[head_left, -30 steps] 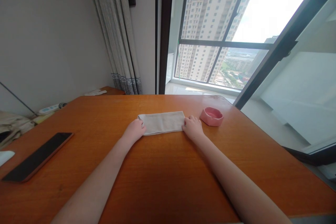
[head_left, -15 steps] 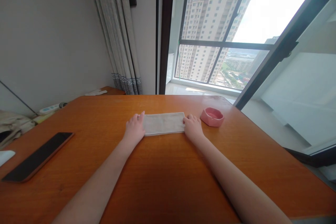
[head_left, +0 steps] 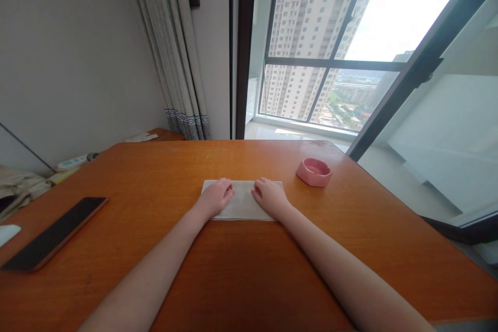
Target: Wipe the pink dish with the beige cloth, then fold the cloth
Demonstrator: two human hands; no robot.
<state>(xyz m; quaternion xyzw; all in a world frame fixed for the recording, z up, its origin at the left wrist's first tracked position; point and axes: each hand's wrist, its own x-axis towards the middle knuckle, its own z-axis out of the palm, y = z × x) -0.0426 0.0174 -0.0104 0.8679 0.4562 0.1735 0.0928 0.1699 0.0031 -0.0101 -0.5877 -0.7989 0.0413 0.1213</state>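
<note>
A pale, folded cloth (head_left: 243,205) lies flat as a long rectangle on the wooden table in front of me. My left hand (head_left: 217,197) rests on its left part, fingers curled and closed near the far edge. On the right part sits my right hand (head_left: 269,197), bent the same way with its fingers closed at the cloth. A strip of cloth shows between the two hands. My fingertips are partly hidden by the backs of the hands.
A pink angular bowl (head_left: 314,172) stands on the table (head_left: 249,270) to the right of the cloth. At the left lies a dark flat slab with a reddish edge (head_left: 54,233). Behind the table are a grey curtain (head_left: 167,52) and a tall window (head_left: 330,64).
The cloth now lies closer to me. Both hands have moved from its short ends inward onto its top, their fingers more curled. The bowl stays in place.
</note>
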